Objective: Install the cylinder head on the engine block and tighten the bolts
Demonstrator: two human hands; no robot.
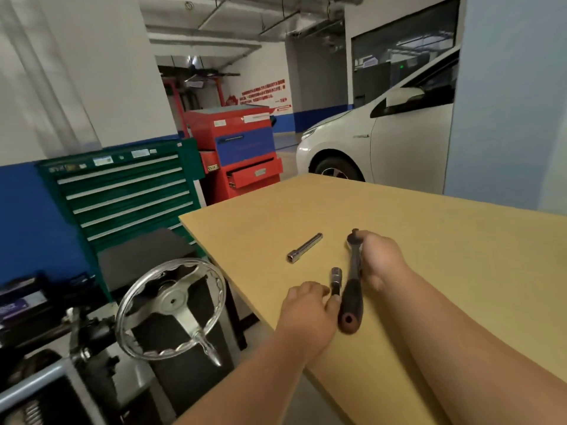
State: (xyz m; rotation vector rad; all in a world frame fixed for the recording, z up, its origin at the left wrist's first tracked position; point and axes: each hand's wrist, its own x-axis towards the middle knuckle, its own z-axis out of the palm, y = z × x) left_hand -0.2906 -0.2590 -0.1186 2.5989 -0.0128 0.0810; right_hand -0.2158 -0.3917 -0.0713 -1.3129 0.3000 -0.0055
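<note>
The head view looks down on a tan wooden surface [429,240] whose near left corner juts toward the camera; both bare forearms reach onto it from the lower right; the right hand [379,259] has its fingers curled round the metal shaft of a ratchet wrench [352,283] just below the head, the dark grip angling back toward the camera, its outline blurred; the left hand [306,311] pinches the lower end of a short chrome socket [336,280] between thumb and fingertips, the socket just beside the wrench grip; whether the two touch cannot be told; a chrome extension bar [304,248] lies flat on the surface, apart from both hands and to the left of the wrench head; off the surface's left edge stands a chrome handwheel [171,305] on dark machinery too cut off to identify; behind it are a green drawer cabinet [122,191] and a red tool cart [242,151]; a white car [383,139] is parked beyond the far edge.
</note>
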